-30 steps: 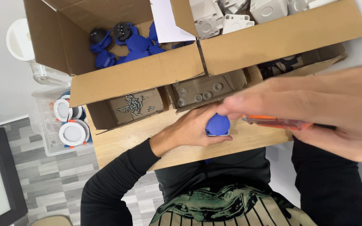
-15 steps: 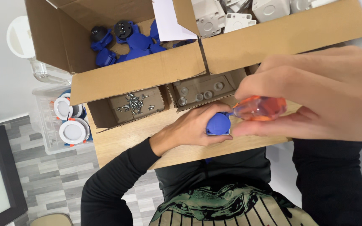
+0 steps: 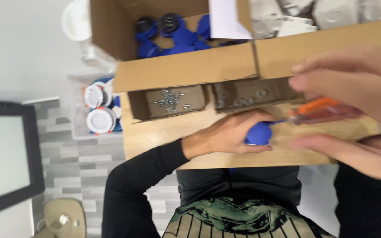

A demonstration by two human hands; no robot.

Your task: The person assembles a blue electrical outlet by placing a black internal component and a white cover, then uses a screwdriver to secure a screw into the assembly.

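My left hand [image 3: 225, 134] rests on the wooden table [image 3: 155, 136] and is closed around a small blue plastic part [image 3: 257, 134]. My right hand [image 3: 362, 101], large and blurred close to the camera, grips an orange-handled screwdriver [image 3: 320, 110]. The screwdriver's thin shaft points left and its tip meets the blue part just right of my left fingers. Most of the blue part is hidden under my left hand.
Behind the hands sit a small open box of loose screws [image 3: 169, 100] and another of grey round pieces [image 3: 248, 94]. A big carton holds blue parts [image 3: 173, 31]; white housings [image 3: 287, 17] lie beside it. At left are a clear bin of white discs [image 3: 98, 110] and a dark monitor [image 3: 1, 154].
My right hand has swung the screwdriver from a loose hold to level, with its tip against the blue part. My left hand stays on the part. The view has shifted slightly.
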